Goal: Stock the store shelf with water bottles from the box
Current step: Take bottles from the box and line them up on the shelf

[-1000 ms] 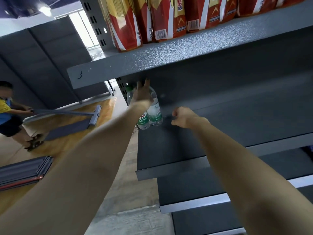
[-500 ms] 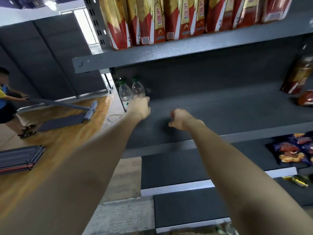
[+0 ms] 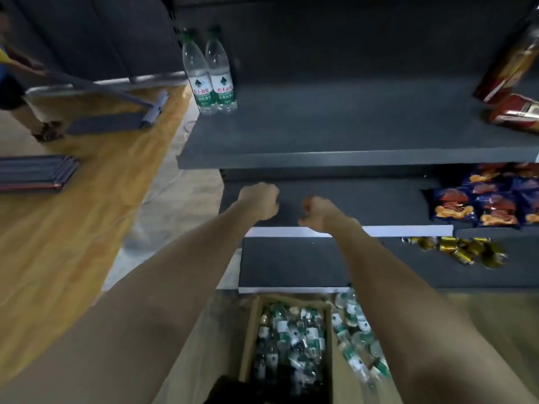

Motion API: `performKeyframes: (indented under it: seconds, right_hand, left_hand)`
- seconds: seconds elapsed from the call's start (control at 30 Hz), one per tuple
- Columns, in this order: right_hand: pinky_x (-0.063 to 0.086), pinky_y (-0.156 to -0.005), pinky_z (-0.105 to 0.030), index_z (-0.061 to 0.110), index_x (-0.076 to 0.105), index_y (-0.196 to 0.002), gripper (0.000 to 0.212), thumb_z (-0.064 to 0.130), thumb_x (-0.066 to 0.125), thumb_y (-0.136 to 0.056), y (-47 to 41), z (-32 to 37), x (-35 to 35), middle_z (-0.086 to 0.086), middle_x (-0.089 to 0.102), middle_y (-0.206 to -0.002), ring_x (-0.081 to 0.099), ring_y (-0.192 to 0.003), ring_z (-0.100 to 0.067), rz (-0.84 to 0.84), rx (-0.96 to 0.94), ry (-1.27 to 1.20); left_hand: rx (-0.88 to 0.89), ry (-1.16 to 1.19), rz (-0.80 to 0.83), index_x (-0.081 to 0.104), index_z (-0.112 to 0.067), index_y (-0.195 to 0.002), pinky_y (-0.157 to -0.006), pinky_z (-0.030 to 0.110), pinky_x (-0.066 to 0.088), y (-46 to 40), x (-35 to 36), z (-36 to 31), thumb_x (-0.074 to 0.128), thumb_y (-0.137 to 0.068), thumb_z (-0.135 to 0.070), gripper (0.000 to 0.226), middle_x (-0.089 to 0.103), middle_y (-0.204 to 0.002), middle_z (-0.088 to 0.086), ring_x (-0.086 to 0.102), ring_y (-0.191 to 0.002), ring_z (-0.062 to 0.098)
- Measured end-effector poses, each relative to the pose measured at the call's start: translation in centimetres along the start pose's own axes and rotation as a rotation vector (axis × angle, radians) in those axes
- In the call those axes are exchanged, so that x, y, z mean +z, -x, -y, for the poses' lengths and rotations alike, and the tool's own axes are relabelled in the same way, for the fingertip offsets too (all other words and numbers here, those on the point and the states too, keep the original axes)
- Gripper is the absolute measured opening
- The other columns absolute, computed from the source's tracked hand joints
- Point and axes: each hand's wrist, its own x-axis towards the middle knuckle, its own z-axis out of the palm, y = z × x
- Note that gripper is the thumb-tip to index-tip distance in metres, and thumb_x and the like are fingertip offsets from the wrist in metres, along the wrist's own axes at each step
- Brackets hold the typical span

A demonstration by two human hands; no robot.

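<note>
Two clear water bottles with green labels stand upright side by side at the far left of the dark grey shelf. Below, on the floor, an open cardboard box holds several more bottles, and further bottles lie loose to its right. My left hand and my right hand hang in front of a lower shelf, both with fingers curled and holding nothing, well below the two shelved bottles.
Red snack packs sit at the shelf's right end. Blue chip bags and gold-wrapped items lie on lower shelves. To the left, a person pushes a flat mop over the wooden floor beside stacked dark panels.
My left hand let go of the bottle on the shelf and both hands dropped down toward the lower shelf. The view tilted down, bringing the box into sight.
</note>
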Motion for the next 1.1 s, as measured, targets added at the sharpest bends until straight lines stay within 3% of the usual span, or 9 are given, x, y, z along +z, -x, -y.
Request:
performKeyframes:
  seconds: [0.1,0.2,0.33,0.47,0.6,0.73,0.8,0.9,1.1]
  right_hand:
    - [0.053,-0.082,-0.033,0.016,0.059,-0.109,0.028,0.022,0.068,-0.083,2.1,-1.4,3.6,-0.008,0.061,-0.109,0.062,-0.098,-0.027,0.057,0.046,-0.012]
    - [0.05,-0.085,-0.034,0.016,0.054,-0.11,0.028,0.025,0.065,-0.086,3.8,-2.6,7.0,-0.01,0.056,-0.113,0.058,-0.109,-0.031,0.091,0.113,0.014]
    - [0.049,-0.096,-0.034,0.012,0.056,-0.128,0.046,0.028,0.069,-0.087,5.8,-3.7,11.2,-0.014,0.058,-0.13,0.057,-0.118,-0.033,0.153,0.185,0.052]
    - [0.051,-0.095,-0.036,0.012,0.06,-0.127,0.043,0.029,0.068,-0.088,7.2,-5.7,14.4,-0.013,0.062,-0.126,0.06,-0.113,-0.033,0.189,0.23,0.108]
    - [0.05,-0.091,-0.036,0.008,0.058,-0.126,0.042,0.025,0.065,-0.089,7.9,-8.5,17.3,-0.019,0.058,-0.127,0.059,-0.114,-0.036,0.277,0.19,0.153]
    - [0.047,-0.074,-0.032,0.002,0.064,-0.106,0.029,0.017,0.07,-0.082,6.5,-12.7,21.2,-0.018,0.063,-0.104,0.064,-0.101,-0.035,0.368,0.116,0.102]
    - [0.048,-0.078,-0.033,0.002,0.061,-0.113,0.036,0.019,0.071,-0.083,5.5,-14.9,23.3,-0.019,0.061,-0.109,0.062,-0.106,-0.036,0.468,0.05,0.133]
    - [0.049,-0.095,-0.04,0.006,0.052,-0.132,0.051,0.024,0.071,-0.088,4.6,-18.0,27.0,-0.021,0.052,-0.131,0.053,-0.121,-0.038,0.621,-0.016,0.17]
    - [0.048,-0.097,-0.043,0.006,0.048,-0.136,0.054,0.029,0.067,-0.091,1.4,-23.0,35.6,-0.022,0.047,-0.135,0.05,-0.121,-0.038,0.719,-0.073,0.198]
  left_hand:
    - [0.009,0.019,0.078,0.063,-0.017,-0.105,-0.07,0.036,0.04,1.6,3.5,-1.1,0.052,-0.094,-0.025,0.017,0.065,-0.107,0.007,0.06,-0.089,0.028]
    - [0.013,0.04,0.124,0.061,-0.017,-0.109,-0.07,0.036,0.042,2.5,7.2,-1.2,0.051,-0.093,-0.023,0.02,0.062,-0.107,0.007,0.059,-0.091,0.029]
    - [0.073,0.054,0.228,0.06,-0.018,-0.112,-0.083,0.04,0.051,3.7,13.1,-0.9,0.049,-0.093,-0.026,0.023,0.062,-0.118,0.011,0.061,-0.103,0.032]
    - [0.031,0.102,0.272,0.062,-0.015,-0.118,-0.089,0.041,0.049,6.1,17.9,-1.3,0.053,-0.092,-0.02,0.027,0.059,-0.126,0.011,0.059,-0.113,0.034]
    - [-0.014,0.187,0.367,0.068,-0.013,-0.105,-0.076,0.037,0.049,7.3,22.4,-2.5,0.058,-0.087,-0.016,0.02,0.066,-0.105,0.01,0.064,-0.101,0.033]
    - [-0.156,0.295,0.375,0.065,-0.014,-0.099,-0.074,0.037,0.056,6.4,28.4,-4.0,0.056,-0.084,-0.015,0.018,0.068,-0.093,0.012,0.066,-0.087,0.033]
    - [-0.274,0.329,0.451,0.061,-0.013,-0.102,-0.077,0.04,0.056,6.8,30.5,-5.4,0.056,-0.086,-0.016,0.017,0.068,-0.098,0.015,0.065,-0.087,0.034]
    - [-0.359,0.338,0.55,0.061,-0.008,-0.115,-0.081,0.036,0.046,7.6,33.5,-7.6,0.057,-0.09,-0.015,0.026,0.065,-0.113,0.017,0.062,-0.104,0.036]
    - [-0.448,0.316,0.627,0.049,-0.021,-0.139,-0.086,0.038,0.046,7.1,43.1,-8.5,0.05,-0.093,-0.008,0.047,0.056,-0.134,0.011,0.053,-0.123,0.032]
